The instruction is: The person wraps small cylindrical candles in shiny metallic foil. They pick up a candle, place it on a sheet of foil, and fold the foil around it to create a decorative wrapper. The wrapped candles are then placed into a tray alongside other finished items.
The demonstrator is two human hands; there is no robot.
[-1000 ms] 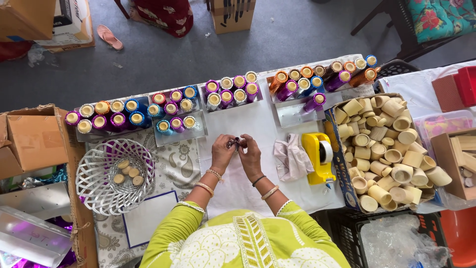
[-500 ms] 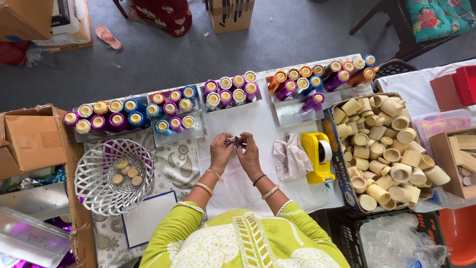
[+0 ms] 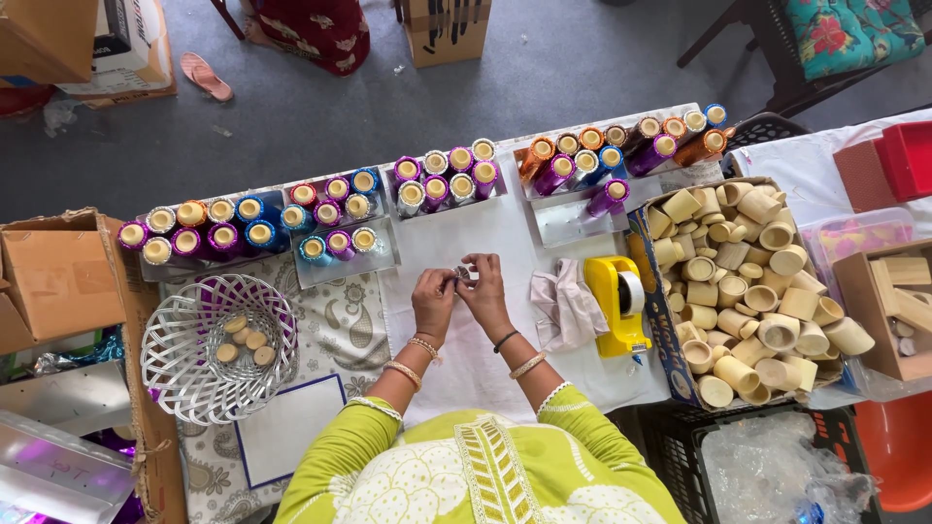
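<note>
— Item one, centre of the white table (image 3: 485, 218): what is in the hands?

— A small silvery piece (image 3: 463, 275), too small to identify. The left hand (image 3: 433, 297) and right hand (image 3: 483, 289) meet over it, fingertips of both pinched on it, just above the tabletop.

— Any change from a second ago?

— Hardly any. Hands, piece and wrists sit where they were; only the fingers seem to have shifted slightly. I judge the fiddling with that piece is mid-way, not finished.

— Item two, close by?

— A crumpled pale cloth (image 3: 566, 306) just beside the right hand, then a yellow tape dispenser (image 3: 617, 303) touching the cloth's far side.

— Item three, further out?

— Rows of foil-wrapped spools (image 3: 427, 180), purple, blue, orange, standing upright in clear trays along the far edge. To the right, a box of plain cardboard tubes (image 3: 748, 281), heaped loosely. To the left, a white wire basket (image 3: 209, 347) holding a few small pale discs, resting on a patterned cloth.

— Nothing moved among those?

— Nothing that I can see.
</note>
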